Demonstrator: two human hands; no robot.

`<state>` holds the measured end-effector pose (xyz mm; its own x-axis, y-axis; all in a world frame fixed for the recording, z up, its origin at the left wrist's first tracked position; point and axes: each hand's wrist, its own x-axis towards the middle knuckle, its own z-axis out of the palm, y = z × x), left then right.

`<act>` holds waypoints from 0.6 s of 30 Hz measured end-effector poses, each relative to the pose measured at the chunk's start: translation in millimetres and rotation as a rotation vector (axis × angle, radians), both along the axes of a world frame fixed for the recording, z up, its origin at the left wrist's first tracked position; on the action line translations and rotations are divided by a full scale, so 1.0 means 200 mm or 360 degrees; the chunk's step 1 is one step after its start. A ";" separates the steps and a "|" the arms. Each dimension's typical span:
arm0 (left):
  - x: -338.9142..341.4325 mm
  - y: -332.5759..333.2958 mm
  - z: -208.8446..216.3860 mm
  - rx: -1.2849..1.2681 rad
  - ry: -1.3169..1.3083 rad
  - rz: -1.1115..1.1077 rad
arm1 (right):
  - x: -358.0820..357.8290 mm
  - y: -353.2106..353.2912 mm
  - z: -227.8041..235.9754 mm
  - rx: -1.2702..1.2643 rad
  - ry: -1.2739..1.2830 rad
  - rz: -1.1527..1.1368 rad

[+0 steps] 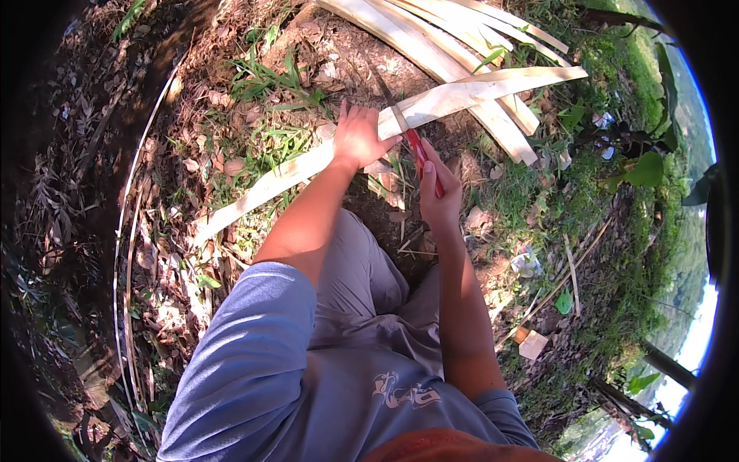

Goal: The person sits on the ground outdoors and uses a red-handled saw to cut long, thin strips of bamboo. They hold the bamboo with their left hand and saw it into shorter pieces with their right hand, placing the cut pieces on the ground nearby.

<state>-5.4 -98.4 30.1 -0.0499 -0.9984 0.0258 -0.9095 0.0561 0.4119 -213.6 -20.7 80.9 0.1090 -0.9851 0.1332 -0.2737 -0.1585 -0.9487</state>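
While left hand (357, 139) touches flat wooden strip (450, 98); right hand (441, 192): red-handled blade (413, 141)

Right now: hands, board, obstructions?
Left hand on pale board. Right hand grips red-handled blade, crossing it. Board's right end overlaps other boards.

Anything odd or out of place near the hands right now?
A crumpled whitish scrap on the ground, right of the right hand, looks like litter. The pale strip and red-handled tool show no obvious damage.
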 end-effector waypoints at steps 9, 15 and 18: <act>0.12 0.09 -0.05 -0.0123 0.0032 -0.0231 | 0.01 -0.01 0.04 -0.0141 0.0136 -0.0014; 0.11 0.07 -0.07 -0.0080 0.0032 -0.0261 | 0.00 0.00 0.02 0.0066 0.0064 -0.0030; 0.12 0.06 -0.10 -0.0099 0.0087 -0.0256 | 0.00 0.01 0.02 0.0061 0.0123 -0.0032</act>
